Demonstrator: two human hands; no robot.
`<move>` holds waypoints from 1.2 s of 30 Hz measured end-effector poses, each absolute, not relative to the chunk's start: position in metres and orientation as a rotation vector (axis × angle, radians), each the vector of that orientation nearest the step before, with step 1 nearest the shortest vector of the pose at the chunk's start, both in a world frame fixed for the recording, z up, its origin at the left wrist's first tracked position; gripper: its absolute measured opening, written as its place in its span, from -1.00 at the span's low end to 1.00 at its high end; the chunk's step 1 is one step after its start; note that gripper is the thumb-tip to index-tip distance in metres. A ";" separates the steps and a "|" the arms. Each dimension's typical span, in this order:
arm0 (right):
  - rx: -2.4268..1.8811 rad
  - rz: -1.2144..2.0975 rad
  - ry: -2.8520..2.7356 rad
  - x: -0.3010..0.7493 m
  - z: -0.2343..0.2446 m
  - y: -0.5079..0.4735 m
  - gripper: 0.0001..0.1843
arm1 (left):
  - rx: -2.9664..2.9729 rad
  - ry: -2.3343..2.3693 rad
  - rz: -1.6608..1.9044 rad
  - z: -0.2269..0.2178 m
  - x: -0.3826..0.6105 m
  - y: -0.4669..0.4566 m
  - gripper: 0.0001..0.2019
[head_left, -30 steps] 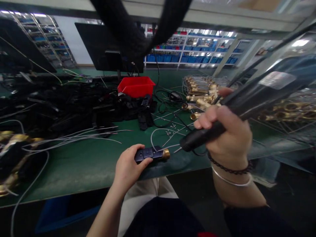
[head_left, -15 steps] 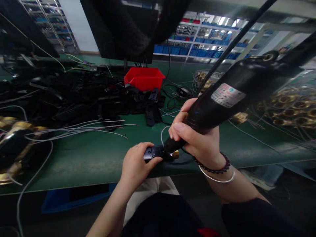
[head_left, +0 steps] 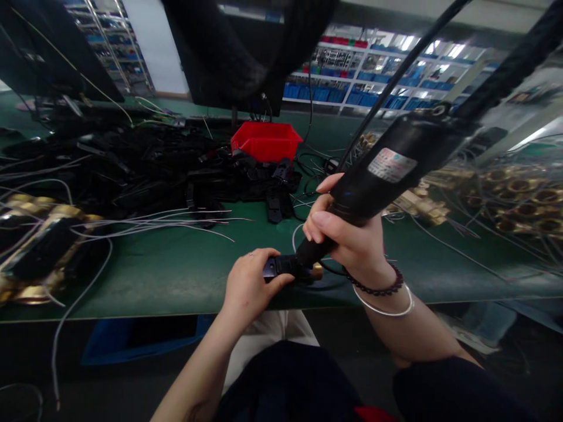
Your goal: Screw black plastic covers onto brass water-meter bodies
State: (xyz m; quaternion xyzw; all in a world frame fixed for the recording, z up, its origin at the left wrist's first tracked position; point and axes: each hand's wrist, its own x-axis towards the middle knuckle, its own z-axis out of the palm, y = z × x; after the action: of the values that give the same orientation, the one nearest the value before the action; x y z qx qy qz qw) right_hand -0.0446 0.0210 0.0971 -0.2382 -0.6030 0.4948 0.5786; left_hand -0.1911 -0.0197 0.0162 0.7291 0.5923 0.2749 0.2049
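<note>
Moving down from the right, the power screwdriver (head_left: 387, 167) is now pressing on the small black part (head_left: 278, 267) at the green table's (head_left: 176, 275) near edge. The left hand (head_left: 248, 284) is pinching that part; the right hand (head_left: 347, 237) is squeezing the tool. It is probably driving a screw, needing a steady, straight push. The tip is hiding.

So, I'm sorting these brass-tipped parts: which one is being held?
The small black part with the brass end, in the left hand at the table edge, under the right hand's power tool. The others lie in heaps at far left and right.
</note>
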 end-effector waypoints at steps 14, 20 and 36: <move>-0.478 1.135 -1.390 -0.065 0.107 0.016 -0.64 | 2.015 1.600 0.800 0.015 -0.193 -0.018 -0.70; -0.483 1.228 -1.394 -0.079 0.095 0.022 -0.72 | 2.029 1.595 0.770 0.016 -0.192 -0.018 -0.72; -0.606 1.240 -1.486 -0.076 0.092 0.027 -0.56 | 2.149 1.607 0.606 0.005 -0.189 -0.014 -0.47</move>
State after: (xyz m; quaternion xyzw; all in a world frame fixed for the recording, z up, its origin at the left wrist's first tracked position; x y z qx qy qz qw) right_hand -0.0756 0.0269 0.0922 -0.2537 -0.6219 0.5190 0.5287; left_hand -0.1889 -0.0139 0.0046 0.7662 0.5731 0.2163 0.1941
